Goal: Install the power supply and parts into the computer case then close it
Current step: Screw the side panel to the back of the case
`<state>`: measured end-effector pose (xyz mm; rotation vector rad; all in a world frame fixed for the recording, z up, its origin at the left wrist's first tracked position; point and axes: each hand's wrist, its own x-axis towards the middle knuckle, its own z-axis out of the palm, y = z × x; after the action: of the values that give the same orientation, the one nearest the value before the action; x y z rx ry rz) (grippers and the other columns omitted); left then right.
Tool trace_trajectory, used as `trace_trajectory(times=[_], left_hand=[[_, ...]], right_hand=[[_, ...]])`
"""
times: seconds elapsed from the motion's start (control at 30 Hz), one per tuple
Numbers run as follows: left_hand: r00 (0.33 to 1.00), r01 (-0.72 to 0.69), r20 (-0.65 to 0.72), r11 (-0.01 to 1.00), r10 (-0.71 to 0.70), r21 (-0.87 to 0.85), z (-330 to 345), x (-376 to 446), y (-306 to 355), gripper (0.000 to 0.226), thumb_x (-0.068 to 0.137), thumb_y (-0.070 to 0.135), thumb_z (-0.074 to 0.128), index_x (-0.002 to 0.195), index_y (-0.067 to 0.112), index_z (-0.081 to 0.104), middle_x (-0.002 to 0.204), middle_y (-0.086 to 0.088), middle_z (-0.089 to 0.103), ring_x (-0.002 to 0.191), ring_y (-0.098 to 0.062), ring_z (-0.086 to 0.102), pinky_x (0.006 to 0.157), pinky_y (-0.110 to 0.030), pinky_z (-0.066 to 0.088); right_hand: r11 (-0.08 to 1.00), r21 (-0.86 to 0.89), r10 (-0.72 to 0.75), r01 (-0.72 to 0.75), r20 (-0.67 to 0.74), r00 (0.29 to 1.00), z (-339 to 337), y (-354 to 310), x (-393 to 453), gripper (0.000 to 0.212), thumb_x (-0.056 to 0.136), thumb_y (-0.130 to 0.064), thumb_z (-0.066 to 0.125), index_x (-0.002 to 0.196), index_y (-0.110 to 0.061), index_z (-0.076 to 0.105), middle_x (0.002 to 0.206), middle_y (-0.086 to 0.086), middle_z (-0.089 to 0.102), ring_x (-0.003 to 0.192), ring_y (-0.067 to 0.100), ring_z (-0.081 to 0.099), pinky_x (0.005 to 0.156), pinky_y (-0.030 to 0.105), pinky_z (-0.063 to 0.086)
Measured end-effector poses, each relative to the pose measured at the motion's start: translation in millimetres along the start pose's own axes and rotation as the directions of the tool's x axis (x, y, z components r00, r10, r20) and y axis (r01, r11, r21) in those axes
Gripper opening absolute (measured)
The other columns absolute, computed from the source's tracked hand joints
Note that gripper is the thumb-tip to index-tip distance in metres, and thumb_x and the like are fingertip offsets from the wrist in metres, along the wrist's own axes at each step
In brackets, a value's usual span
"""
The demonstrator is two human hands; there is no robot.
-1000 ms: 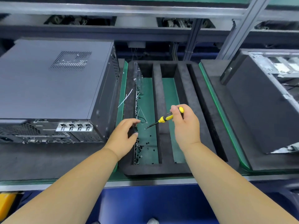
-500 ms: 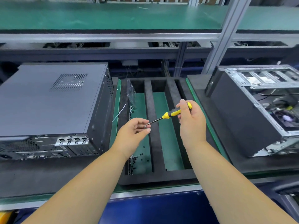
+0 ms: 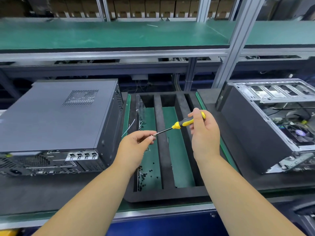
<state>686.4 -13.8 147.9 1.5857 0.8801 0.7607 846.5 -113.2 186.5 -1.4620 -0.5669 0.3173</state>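
The closed computer case (image 3: pixel 56 120) is lying to the left of the foam tray (image 3: pixel 167 193), its left end running out of the picture and its rear ports blurring into shadow. The open computer case (image 3: pixel 265 126) is sitting to the right of the tray, its far side cut off by the picture edge, so the parts inside are showing only as a fan, cables and metal bays that are hard to sort out. Above the tray, the right hand (image 3: pixel 204 132) is gripping the yellow-and-black handle of a screwdriver (image 3: pixel 180 124), with its fingers curling around the handle and hiding its rear end. The screwdriver's long axis is slanting from upper right to lower left, its thin shaft pointing at the left hand (image 3: pixel 136 147). That hand's thumb and forefinger are pinching something tiny at the shaft tip, possibly a screw (image 3: pixel 151 135), though it is too small to make out clearly. Small black screws (image 3: pixel 144 175) are lying scattered in the tray's left compartment, partly hidden behind the left wrist.
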Motion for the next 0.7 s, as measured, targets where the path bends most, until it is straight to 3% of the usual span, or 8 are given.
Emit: trace_trajectory(times=[0.17, 0.3, 0.5, 0.7], left_hand=[[1.000, 0.000, -0.014, 0.998, -0.001, -0.060, -9, 0, 8, 0.029, 0.091, 0.015, 0.063, 0.092, 0.041, 0.076, 0.090, 0.008, 0.074, 0.088, -0.010, 0.069, 0.086, -0.026, 0.051], [1.000, 0.028, -0.003, 0.994, -0.028, -0.104, -20, 2, 13, 0.028, 0.093, 0.013, 0.060, 0.093, 0.034, 0.078, 0.090, 0.003, 0.074, 0.084, -0.009, 0.069, 0.083, -0.024, 0.051], [0.995, 0.092, 0.002, 0.957, -0.095, -0.274, -42, -1, 23, 0.028, 0.095, 0.009, 0.058, 0.090, 0.026, 0.079, 0.086, -0.001, 0.074, 0.077, -0.007, 0.065, 0.076, -0.023, 0.051], [0.989, -0.069, -0.143, 0.958, 0.030, -0.277, -89, -2, 40, 0.028, 0.096, 0.008, 0.056, 0.092, 0.024, 0.079, 0.086, 0.000, 0.073, 0.081, -0.009, 0.064, 0.077, -0.020, 0.051]], right_hand=[[0.998, 0.070, 0.009, -0.012, 0.047, 0.999, 9, -11, 1, 0.032, 0.089, -0.057, 0.050, 0.080, -0.029, 0.062, 0.082, 0.018, 0.067, 0.067, 0.014, 0.048, 0.070, 0.037, 0.042], [0.992, 0.126, -0.013, 0.003, 0.078, 0.997, 17, -19, 1, 0.033, 0.096, -0.046, 0.050, 0.085, -0.018, 0.061, 0.069, 0.002, 0.069, 0.063, 0.009, 0.046, 0.065, 0.028, 0.042], [0.985, 0.168, -0.077, 0.046, 0.179, 0.981, 37, -31, -1, 0.024, 0.099, -0.035, 0.048, 0.086, -0.019, 0.060, 0.067, -0.012, 0.062, 0.059, 0.007, 0.044, 0.055, 0.014, 0.042], [0.968, 0.250, -0.056, -0.036, 0.349, 0.936, 69, -44, -5, 0.016, 0.086, -0.029, 0.065, 0.071, -0.029, 0.060, 0.076, -0.003, 0.063, 0.061, 0.013, 0.046, 0.057, 0.021, 0.041]])
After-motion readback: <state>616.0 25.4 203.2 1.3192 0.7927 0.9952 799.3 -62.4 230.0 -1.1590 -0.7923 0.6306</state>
